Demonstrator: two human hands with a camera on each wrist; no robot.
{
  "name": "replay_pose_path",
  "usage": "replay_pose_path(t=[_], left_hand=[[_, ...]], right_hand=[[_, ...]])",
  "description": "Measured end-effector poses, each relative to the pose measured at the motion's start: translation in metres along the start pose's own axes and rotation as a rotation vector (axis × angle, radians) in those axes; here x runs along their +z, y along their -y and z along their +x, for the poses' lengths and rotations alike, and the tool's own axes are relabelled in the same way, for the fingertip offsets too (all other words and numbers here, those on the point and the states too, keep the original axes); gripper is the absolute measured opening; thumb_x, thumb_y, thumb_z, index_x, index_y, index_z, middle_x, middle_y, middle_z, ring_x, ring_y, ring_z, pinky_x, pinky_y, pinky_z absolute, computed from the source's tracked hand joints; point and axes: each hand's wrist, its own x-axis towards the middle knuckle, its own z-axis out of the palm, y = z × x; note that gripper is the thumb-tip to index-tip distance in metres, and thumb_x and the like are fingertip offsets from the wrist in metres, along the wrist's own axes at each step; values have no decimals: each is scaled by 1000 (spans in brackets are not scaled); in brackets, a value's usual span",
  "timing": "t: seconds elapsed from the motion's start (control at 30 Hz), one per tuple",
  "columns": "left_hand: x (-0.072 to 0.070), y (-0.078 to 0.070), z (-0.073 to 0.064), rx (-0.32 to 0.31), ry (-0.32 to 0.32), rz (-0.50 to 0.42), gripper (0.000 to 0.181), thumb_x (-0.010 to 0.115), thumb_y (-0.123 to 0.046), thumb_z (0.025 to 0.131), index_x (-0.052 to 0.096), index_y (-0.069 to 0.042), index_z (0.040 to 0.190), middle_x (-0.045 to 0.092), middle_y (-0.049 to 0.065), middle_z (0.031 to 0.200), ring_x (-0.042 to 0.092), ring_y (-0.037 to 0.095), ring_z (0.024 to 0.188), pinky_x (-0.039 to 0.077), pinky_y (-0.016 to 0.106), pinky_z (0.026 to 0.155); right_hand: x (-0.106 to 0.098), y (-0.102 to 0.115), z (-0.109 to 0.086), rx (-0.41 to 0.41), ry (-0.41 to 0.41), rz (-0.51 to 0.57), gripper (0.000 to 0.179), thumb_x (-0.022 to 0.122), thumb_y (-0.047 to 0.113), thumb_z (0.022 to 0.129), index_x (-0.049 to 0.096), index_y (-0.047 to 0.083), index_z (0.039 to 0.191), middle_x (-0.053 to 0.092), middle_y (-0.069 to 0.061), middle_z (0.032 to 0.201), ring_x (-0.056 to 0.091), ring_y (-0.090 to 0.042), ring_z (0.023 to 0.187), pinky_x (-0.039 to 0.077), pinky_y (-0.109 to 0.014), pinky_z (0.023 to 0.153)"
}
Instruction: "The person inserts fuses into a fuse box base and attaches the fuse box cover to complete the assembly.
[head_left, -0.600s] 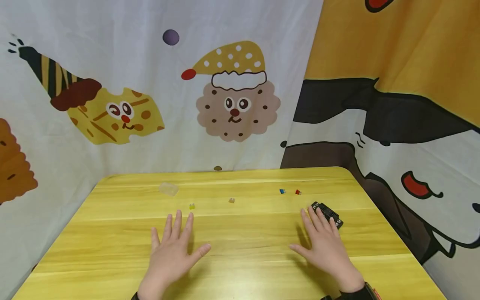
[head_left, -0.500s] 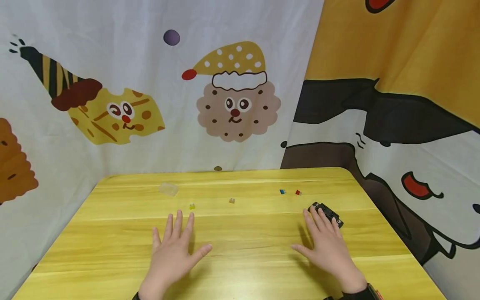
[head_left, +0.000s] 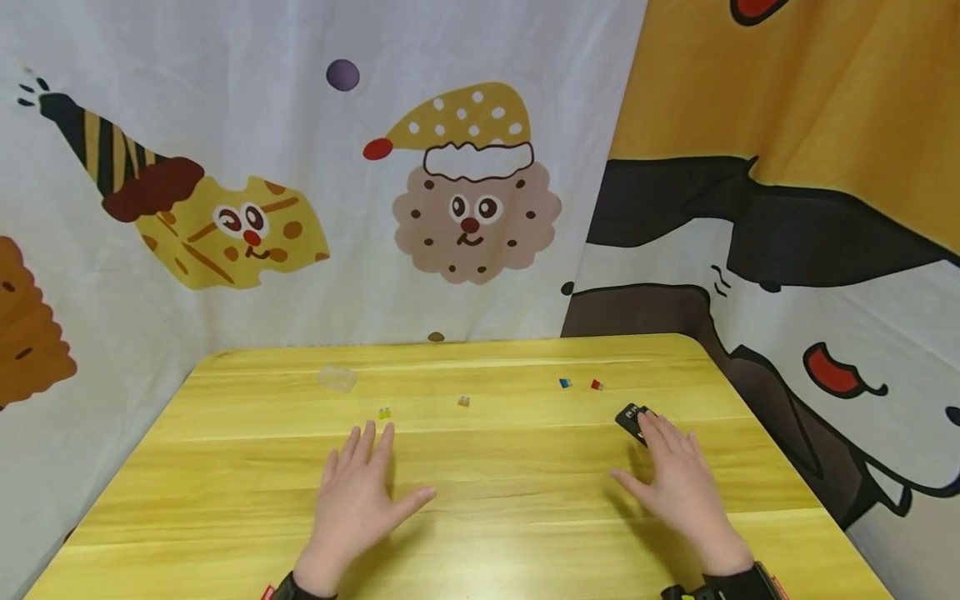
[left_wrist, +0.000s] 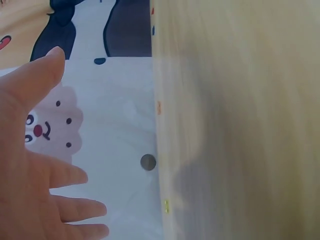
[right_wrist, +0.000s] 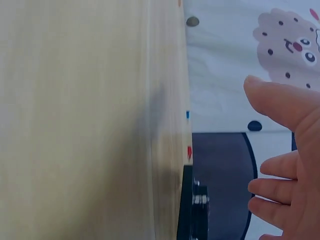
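Note:
My left hand (head_left: 356,500) hovers palm down over the front left of the table, fingers spread and holding nothing. Just beyond its fingertips lies a tiny yellow two-pronged piece (head_left: 384,412), like a blade fuse. My right hand (head_left: 686,492), also spread and holding nothing, hovers on the right. It partly hides a black rectangular block (head_left: 630,417) with metal fittings, which the right wrist view shows lying flat, its fittings (right_wrist: 200,199) on top. Behind the block are similar small pieces, one blue (head_left: 565,383) and one red (head_left: 596,384). A pale orange piece (head_left: 463,401) lies near the middle.
A clear, flat plastic piece (head_left: 337,379) lies at the back left of the wooden table (head_left: 495,533). A curtain (head_left: 262,100) with cartoon prints hangs right behind the table's far edge and along its sides.
My right hand has shifted right and slightly towards me, uncovering the block's left end and covering its right. My left hand has moved slightly right, its fingers closer together.

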Motion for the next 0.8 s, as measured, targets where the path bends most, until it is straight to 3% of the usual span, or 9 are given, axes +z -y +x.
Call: replay_pose_path(t=[0.23,0.8], left_hand=[[5,-4,5,35,-40,-34,99,73,-69,73,52,2,139,51,29,138,45,48,129,28,67,103],[17,-18,21,61,64,-72,99,72,-69,73,52,2,139,52,26,137,47,45,127,31,64,105]], right_hand=[[-3,-15,4,9,-33,-19,87,86,35,74,47,-14,134,51,-37,130,46,-54,120,32,-65,99],[-6,-47,11,152,128,-6,90,80,42,80,41,-18,136,45,-41,132,42,-60,116,36,-66,96]])
